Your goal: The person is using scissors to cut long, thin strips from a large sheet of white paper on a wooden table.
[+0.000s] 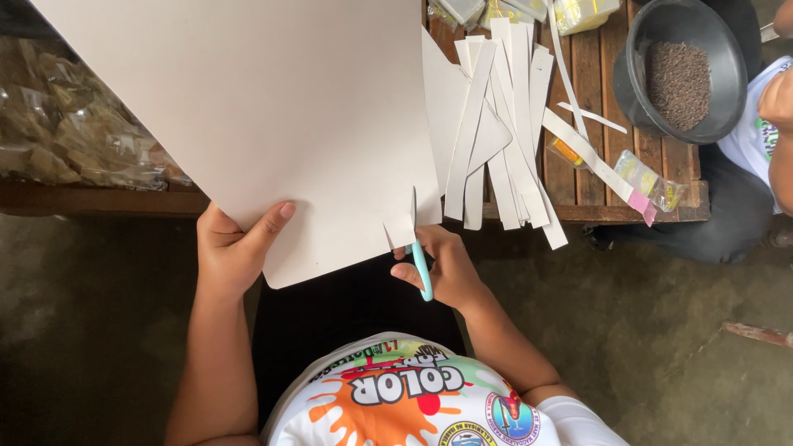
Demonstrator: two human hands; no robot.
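Observation:
A large sheet of pale cardboard (264, 107) fills the upper left of the head view. My left hand (231, 248) grips its lower edge, thumb on top. My right hand (442, 268) holds scissors with light blue handles (423, 272); the blades are hidden under the sheet's lower right edge, where a short cut separates a narrow flap (401, 227). A pile of long cut cardboard strips (496, 124) lies on the wooden table just right of the sheet.
The wooden slat table (603, 198) carries small clear packets (652, 182) and loose strips. Another person at the right holds a black bowl of dark grains (681, 70). Bagged goods (74, 132) lie at the left. Below is a concrete floor (661, 330).

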